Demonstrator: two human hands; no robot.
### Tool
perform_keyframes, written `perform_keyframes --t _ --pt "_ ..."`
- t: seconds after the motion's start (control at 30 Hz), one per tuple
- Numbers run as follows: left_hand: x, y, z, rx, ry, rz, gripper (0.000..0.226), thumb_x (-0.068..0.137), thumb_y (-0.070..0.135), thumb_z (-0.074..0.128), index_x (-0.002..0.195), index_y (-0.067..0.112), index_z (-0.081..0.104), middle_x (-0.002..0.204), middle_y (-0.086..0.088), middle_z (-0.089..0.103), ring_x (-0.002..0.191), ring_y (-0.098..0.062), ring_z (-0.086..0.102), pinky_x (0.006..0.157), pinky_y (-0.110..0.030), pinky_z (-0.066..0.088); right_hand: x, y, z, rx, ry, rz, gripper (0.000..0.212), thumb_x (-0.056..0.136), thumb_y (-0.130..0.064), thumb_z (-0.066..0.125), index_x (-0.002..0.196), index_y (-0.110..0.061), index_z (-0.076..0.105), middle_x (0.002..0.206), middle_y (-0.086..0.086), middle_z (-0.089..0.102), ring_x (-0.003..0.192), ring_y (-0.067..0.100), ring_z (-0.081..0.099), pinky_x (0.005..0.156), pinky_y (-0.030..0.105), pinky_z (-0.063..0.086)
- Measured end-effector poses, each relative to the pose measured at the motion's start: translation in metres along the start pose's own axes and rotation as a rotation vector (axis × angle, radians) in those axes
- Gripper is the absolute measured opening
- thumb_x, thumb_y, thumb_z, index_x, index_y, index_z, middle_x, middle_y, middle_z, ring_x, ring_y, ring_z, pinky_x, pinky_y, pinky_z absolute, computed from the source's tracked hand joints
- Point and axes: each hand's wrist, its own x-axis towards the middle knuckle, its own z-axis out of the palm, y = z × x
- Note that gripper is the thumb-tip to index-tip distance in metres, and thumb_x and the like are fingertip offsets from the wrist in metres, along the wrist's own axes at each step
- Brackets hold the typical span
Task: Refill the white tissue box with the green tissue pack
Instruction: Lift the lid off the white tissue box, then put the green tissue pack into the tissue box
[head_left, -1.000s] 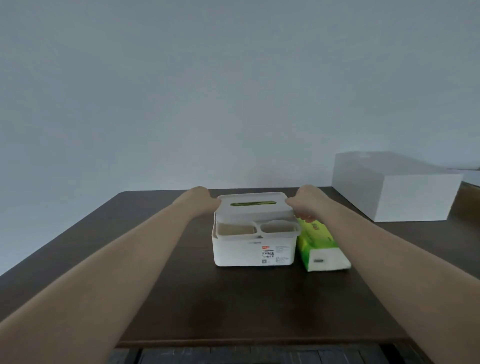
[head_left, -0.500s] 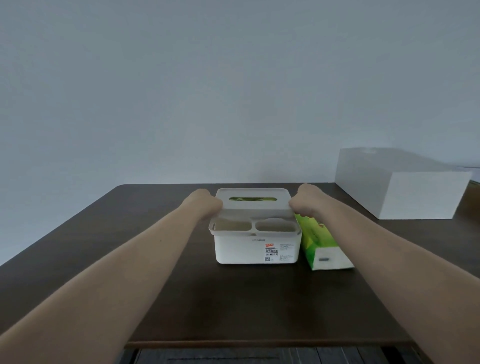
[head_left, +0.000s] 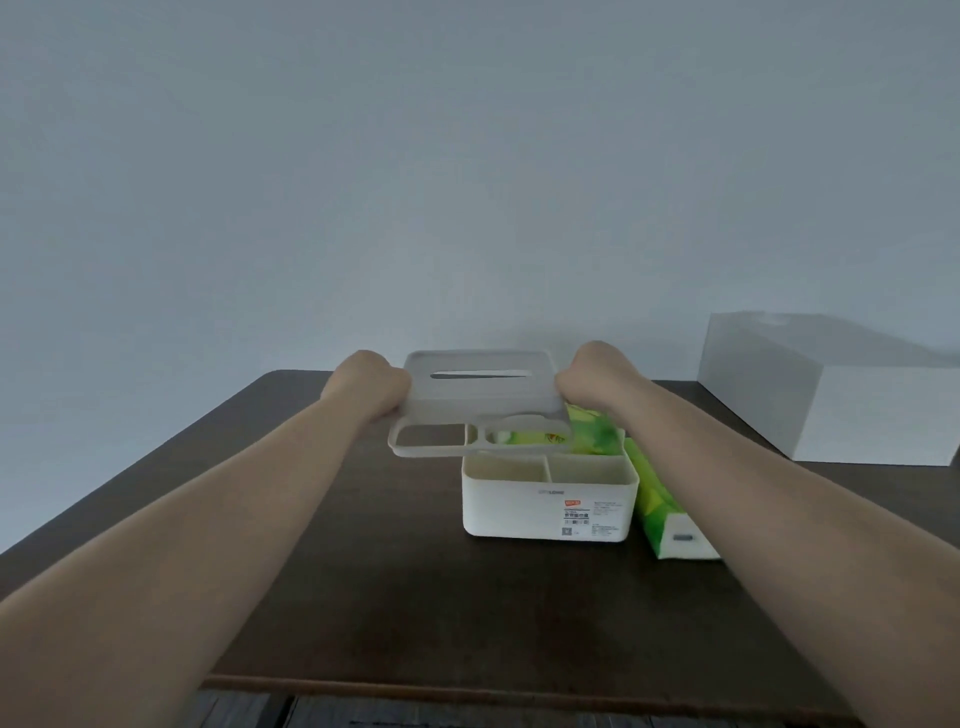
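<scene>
The white tissue box (head_left: 549, 506) stands on the dark table with its top off, showing two front compartments and green wrapping (head_left: 592, 434) inside at the back. Its white lid (head_left: 478, 402), with a slot and two openings, hangs above and to the left of the box. My left hand (head_left: 371, 384) grips the lid's left edge and my right hand (head_left: 592, 376) grips its right edge. A green tissue pack (head_left: 662, 512) lies on the table against the box's right side, partly behind my right forearm.
A large white rectangular box (head_left: 831, 395) sits at the table's back right. The dark wooden table (head_left: 363, 597) ends in a front edge close to me. A plain wall stands behind it.
Both hands have lifted the lid off the tissue box and carried it up and to the left. The box's inside with green wrapping now shows.
</scene>
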Motion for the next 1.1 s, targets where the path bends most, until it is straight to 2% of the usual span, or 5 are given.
perform_keyframes --t 0.2,0.4,0.73,0.9,1.1 --pt "-0.002 -0.047 -0.035 0.054 0.018 -0.087 0.012 0.067 0.002 0.045 0.060 0.006 0.055 0.065 -0.016 0.062 0.061 -0.029 0.055 0.063 -0.032 0.042 -0.004 -0.047 0.035 -0.034 -0.072 -0.074 0.029 0.087 -0.004 0.048 0.059 -0.009 0.041 0.064 0.005 0.043 0.076 0.028 0.049 0.065 0.029 0.038" --pt "-0.005 -0.098 -0.064 0.155 0.039 -0.173 0.012 0.064 0.001 0.046 0.056 0.008 0.051 0.059 -0.016 0.055 0.055 -0.028 0.049 0.060 -0.030 0.038 -0.010 -0.092 0.075 -0.091 -0.136 -0.131 0.030 0.090 -0.005 0.047 0.061 -0.009 0.042 0.064 0.004 0.045 0.078 0.028 0.052 0.067 0.031 0.040" --pt "-0.003 -0.146 -0.066 0.261 -0.052 -0.254 0.018 0.068 -0.001 0.041 0.054 0.008 0.047 0.054 -0.013 0.051 0.049 -0.026 0.045 0.058 -0.027 0.036 -0.012 -0.126 0.119 -0.533 -0.364 -0.203 0.029 0.086 0.000 0.053 0.057 -0.005 0.051 0.062 0.008 0.047 0.052 0.018 0.043 0.067 0.029 0.040" --pt "0.000 -0.160 -0.060 0.302 -0.101 -0.294 0.022 0.068 -0.002 0.040 0.050 0.008 0.042 0.045 -0.009 0.045 0.041 -0.023 0.040 0.052 -0.025 0.034 -0.008 -0.123 0.141 -0.545 -0.425 -0.171 0.027 0.085 0.001 0.052 0.059 -0.005 0.051 0.063 0.008 0.046 0.052 0.018 0.042 0.050 0.025 0.035" --pt "0.001 -0.171 -0.054 0.318 -0.115 -0.298 0.021 0.069 -0.001 0.040 0.051 0.010 0.039 0.043 -0.007 0.040 0.038 -0.021 0.035 0.051 -0.024 0.031 -0.007 -0.119 0.157 -0.496 -0.438 -0.153 0.029 0.084 0.001 0.054 0.055 -0.005 0.050 0.062 0.008 0.046 0.051 0.018 0.043 0.051 0.024 0.036"
